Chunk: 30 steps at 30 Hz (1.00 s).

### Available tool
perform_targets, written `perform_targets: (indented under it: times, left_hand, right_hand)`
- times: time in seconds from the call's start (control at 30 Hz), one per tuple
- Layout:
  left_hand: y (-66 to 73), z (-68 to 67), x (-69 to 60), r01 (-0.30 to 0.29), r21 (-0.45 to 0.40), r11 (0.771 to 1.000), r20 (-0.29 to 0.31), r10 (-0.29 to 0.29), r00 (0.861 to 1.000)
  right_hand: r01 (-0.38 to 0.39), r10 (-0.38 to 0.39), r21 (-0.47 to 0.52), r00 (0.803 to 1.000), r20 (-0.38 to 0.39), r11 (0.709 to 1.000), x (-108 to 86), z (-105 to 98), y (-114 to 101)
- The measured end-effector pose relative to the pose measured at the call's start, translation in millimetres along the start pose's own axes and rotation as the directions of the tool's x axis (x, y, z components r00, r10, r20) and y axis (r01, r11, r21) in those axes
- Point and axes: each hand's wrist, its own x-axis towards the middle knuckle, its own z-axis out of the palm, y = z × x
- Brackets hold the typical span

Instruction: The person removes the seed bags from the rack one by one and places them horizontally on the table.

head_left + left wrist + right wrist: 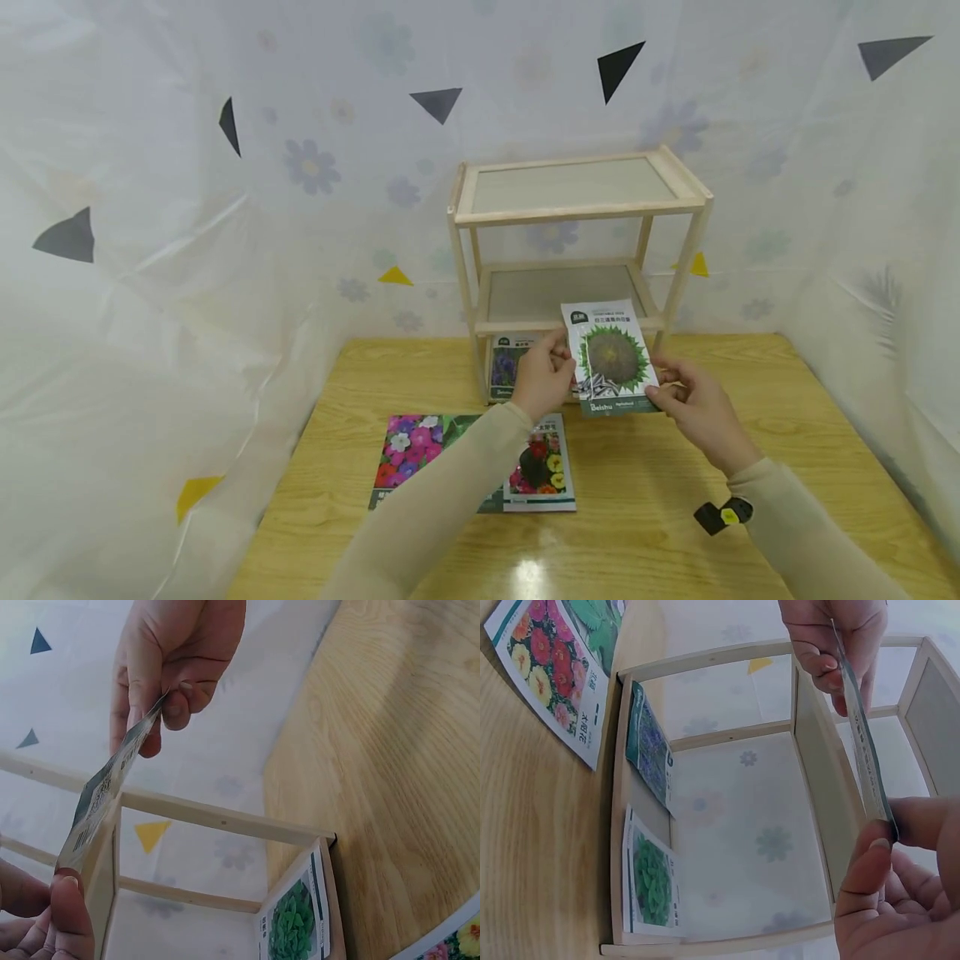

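A sunflower seed packet [611, 358], white with a green bottom band, is held up in front of the wooden rack [585, 212]. My left hand [543, 377] pinches its left edge between thumb and fingers, and my right hand [699, 407] pinches the lower right edge. Both wrist views show the packet [105, 795] nearly edge-on. On the rack's bottom shelf, a purple-flower packet [651, 750] and a green-leaf packet [652, 881] lean side by side. In the head view the sunflower packet and left hand partly hide that shelf.
On the wooden table [645, 525], left of the rack's front, lie a pink-flower packet [411, 446] and a packet with red and yellow flowers [542, 467]. A green packet between them is partly hidden by my left sleeve. The rack's middle shelf [558, 292] and top stand behind the hands.
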Motion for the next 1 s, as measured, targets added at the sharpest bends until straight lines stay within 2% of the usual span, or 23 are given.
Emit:
perform_targets:
  times: [0.23,0.53,0.77,1.0]
  left_hand:
    - [-9.8,-0.4,-14.2,-0.001,-0.010,1.000,-0.008,0.001,1.000]
    - [-23.6,2.3,-34.5,0.000,-0.020,1.000,0.008,0.000,1.000]
    - [-32.5,8.5,-47.7,0.063,-0.077,0.995,0.065,-0.058,0.996]
    - [-44.6,17.9,-55.0,0.109,-0.031,0.994,0.116,-0.105,0.988]
  right_hand:
    - [-0.048,0.046,0.035,0.997,0.061,0.998,-7.7,4.8,5.1]
    - [-0.085,0.082,0.036,0.992,0.094,0.996,-17.2,9.8,12.3]
    - [-0.117,0.111,0.044,0.986,0.121,0.992,-22.3,12.8,21.5]
    - [-0.137,0.124,0.089,0.983,0.136,0.987,-22.4,15.2,32.9]
